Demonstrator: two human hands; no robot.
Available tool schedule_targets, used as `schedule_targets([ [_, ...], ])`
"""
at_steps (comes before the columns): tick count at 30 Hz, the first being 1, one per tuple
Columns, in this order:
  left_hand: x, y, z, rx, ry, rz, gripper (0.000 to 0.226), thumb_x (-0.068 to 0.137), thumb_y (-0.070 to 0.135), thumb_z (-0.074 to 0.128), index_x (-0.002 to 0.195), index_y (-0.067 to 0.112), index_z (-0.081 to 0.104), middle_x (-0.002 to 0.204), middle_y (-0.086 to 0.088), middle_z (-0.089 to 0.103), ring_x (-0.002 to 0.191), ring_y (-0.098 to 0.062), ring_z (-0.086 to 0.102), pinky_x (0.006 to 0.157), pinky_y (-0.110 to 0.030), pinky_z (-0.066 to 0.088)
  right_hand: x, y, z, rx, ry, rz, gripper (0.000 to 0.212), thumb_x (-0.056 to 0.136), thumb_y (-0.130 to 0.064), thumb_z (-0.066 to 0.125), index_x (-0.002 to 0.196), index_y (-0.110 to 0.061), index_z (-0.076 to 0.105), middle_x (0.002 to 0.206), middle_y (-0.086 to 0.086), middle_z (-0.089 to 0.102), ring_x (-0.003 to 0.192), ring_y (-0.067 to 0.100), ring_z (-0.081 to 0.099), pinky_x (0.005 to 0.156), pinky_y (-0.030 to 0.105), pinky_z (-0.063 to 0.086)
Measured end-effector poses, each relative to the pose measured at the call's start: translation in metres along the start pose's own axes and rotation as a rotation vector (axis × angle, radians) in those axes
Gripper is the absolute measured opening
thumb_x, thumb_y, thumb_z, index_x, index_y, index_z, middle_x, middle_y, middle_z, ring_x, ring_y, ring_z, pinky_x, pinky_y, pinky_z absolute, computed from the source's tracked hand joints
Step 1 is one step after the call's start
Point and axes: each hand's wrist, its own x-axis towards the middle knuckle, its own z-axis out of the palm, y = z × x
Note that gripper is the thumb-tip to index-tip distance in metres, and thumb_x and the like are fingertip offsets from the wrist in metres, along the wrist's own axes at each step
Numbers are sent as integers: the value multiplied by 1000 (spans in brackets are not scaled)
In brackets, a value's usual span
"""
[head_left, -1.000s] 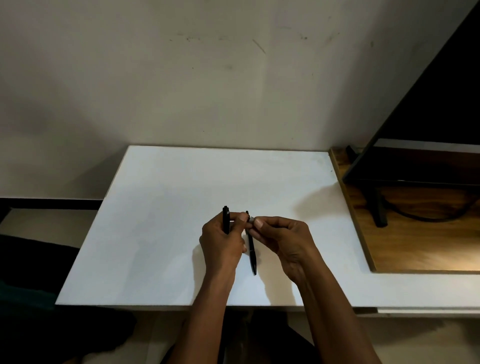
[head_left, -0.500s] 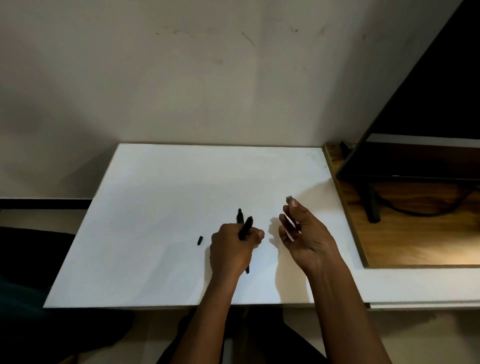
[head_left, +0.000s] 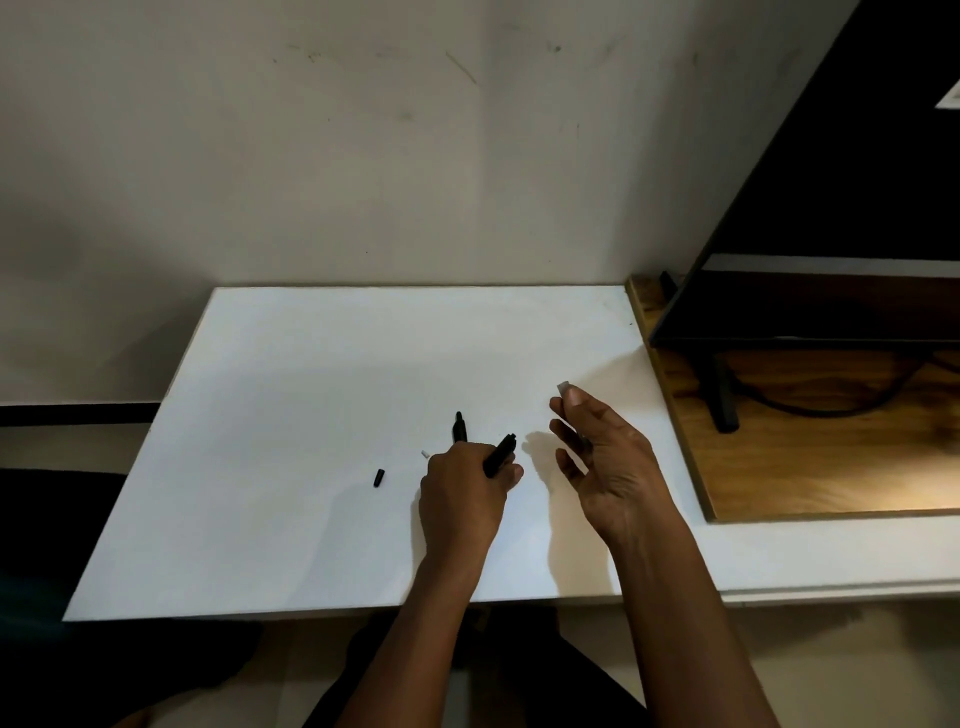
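Note:
My left hand (head_left: 462, 499) grips two black pen parts over the white board (head_left: 311, 374). One pen part (head_left: 459, 427) points away from me. The other pen part (head_left: 500, 454) slants up to the right from my fist. My right hand (head_left: 608, 467) is raised to the right of them, fingers loosely spread, and pinches a small grey piece (head_left: 563, 387) at its fingertips. A short black piece (head_left: 378, 478) lies on the board left of my left hand. A tiny white bit (head_left: 425, 453) lies between that piece and the hand.
The white board lies on a table against a pale wall (head_left: 415, 156). On the right, a wooden surface (head_left: 810, 467) carries a dark monitor (head_left: 841, 208) on a stand (head_left: 722, 400) with a black cable (head_left: 831, 410). My dark-clothed legs show below the front edge.
My hands, joined on a pen one second ago, have come apart. The right hand moved right with the grey piece. A short black piece and a white bit now lie on the board.

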Motion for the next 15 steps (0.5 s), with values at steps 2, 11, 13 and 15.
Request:
schedule_targets([
  [2,0,1,0,-101,51,28,21,88,32,74,101,17,80,91,-5,79,92,-23,71,84,-35,55,-1,0,0,-9,-16,3,29,79,-29,79,107,-20,78,103,-4,80,107,16,69,83,32,49],
  [11,9,6,-19,-802,-132,-25,16,85,32,77,100,33,81,50,11,56,44,-4,42,49,-22,34,-1,9,14,-16,-182,119,28,68,-30,83,96,-24,82,101,-5,80,111,16,66,82,30,50],
  [13,9,6,-20,-880,-144,-45,14,85,27,77,97,33,81,47,15,56,42,-5,37,46,-24,29,-2,11,17,-2,-203,157,25,67,-31,84,91,-24,82,98,-3,80,110,16,67,83,31,49],
  [15,10,6,-24,-911,-146,-62,12,85,26,77,92,33,82,52,15,61,43,-4,41,49,-24,31,-4,10,19,-6,-228,182,29,64,-34,86,91,-24,82,98,-4,80,110,15,68,85,32,49],
])
